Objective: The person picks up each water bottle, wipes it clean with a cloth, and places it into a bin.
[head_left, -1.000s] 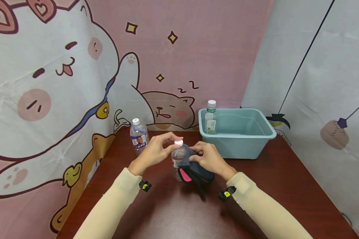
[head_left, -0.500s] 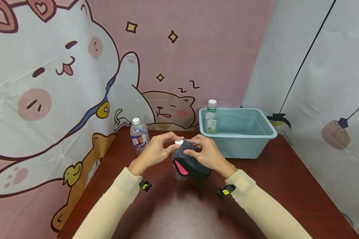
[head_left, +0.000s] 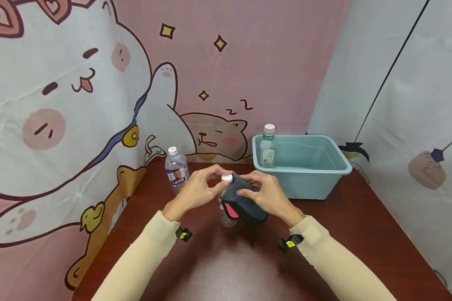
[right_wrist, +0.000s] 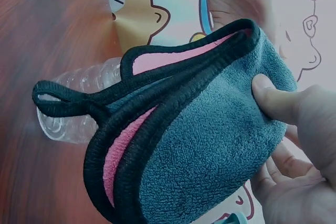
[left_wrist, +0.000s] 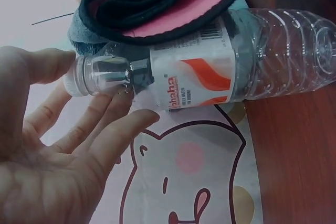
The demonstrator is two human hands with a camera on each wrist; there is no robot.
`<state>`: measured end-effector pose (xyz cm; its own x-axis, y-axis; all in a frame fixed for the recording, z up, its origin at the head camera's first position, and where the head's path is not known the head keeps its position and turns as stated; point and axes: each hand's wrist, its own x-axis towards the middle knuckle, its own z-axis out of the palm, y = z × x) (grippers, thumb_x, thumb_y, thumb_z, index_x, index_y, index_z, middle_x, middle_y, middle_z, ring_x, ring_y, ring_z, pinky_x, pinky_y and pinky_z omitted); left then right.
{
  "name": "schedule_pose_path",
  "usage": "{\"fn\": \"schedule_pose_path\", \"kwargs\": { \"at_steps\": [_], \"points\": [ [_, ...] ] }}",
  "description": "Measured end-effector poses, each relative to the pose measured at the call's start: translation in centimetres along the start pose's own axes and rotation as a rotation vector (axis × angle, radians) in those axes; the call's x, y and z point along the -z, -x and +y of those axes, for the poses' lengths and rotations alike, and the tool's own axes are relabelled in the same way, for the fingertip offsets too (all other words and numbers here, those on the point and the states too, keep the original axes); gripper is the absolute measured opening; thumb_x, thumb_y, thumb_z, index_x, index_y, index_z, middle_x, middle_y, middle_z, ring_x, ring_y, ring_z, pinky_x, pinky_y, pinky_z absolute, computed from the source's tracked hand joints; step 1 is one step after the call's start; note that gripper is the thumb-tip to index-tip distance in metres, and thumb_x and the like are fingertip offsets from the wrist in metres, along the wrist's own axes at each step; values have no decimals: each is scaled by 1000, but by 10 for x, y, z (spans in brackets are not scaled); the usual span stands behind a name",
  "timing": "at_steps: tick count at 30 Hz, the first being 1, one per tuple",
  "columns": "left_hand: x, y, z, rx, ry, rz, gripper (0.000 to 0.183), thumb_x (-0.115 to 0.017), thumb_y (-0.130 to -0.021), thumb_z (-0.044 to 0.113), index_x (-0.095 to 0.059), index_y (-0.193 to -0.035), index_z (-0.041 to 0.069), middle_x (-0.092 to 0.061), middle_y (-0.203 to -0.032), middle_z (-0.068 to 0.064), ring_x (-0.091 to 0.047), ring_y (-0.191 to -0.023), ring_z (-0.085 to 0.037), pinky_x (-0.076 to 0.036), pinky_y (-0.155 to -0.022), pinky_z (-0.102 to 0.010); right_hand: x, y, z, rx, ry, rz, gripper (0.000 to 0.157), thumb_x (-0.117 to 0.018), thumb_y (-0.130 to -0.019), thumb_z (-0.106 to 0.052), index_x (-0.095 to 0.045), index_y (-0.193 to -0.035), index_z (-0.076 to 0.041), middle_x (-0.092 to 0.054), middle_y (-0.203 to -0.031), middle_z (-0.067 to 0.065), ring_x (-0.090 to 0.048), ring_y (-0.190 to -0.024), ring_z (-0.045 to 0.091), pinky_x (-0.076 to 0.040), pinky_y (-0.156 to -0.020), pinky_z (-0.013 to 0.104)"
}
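Observation:
My left hand (head_left: 201, 189) pinches the white cap of a clear plastic water bottle (left_wrist: 273, 51) between thumb and fingers. The bottle stands upright on the table, its label white with red print. In my right hand (head_left: 269, 192) is a folded cleaning cloth (right_wrist: 205, 145), grey-blue outside and pink inside, with black edging and a hanging loop. The right thumb presses its near face while the other fingers lie behind. The cloth lies against the bottle's upper side and covers much of it in the head view.
A second clear bottle (head_left: 178, 169) with a blue label stands behind my left hand. At the back right is a light blue bin (head_left: 301, 184), with a green-labelled bottle (head_left: 267, 150) upright inside at its left end. Printed fabric walls (head_left: 278, 62) border the brown table (head_left: 342, 251).
The right hand has brought the cloth left and up onto the bottle's upper part, covering the side that showed before. The left hand keeps its hold on the cap.

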<state>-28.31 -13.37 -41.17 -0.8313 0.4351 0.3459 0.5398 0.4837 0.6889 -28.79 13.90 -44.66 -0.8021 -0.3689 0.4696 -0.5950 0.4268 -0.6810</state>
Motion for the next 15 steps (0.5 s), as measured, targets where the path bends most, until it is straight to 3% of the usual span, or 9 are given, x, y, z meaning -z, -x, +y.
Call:
{"fn": "schedule_pose_path", "kwargs": {
  "at_steps": [8, 15],
  "points": [
    [-6, -2, 2, -21, 8, 45, 31, -92, -104, 18, -78, -132, 16, -83, -143, -5, -85, -126, -30, -71, -106, -55, 15, 4, 8, -21, -3, 25, 32, -96, -99, -15, -89, -130, -17, -86, -121, 1, -84, -109, 21, -73, -95, 37],
    [-9, -3, 2, -6, -67, 108, 34, -97, -99, 21, -83, -129, 18, -77, -124, -7, -78, -117, -30, -71, -105, -53, 28, 8, 14, -53, -27, 50, 28, -91, -103, -11, -89, -130, -14, -85, -125, 5, -78, -116, 23, -72, -101, 48]
  ]
}}
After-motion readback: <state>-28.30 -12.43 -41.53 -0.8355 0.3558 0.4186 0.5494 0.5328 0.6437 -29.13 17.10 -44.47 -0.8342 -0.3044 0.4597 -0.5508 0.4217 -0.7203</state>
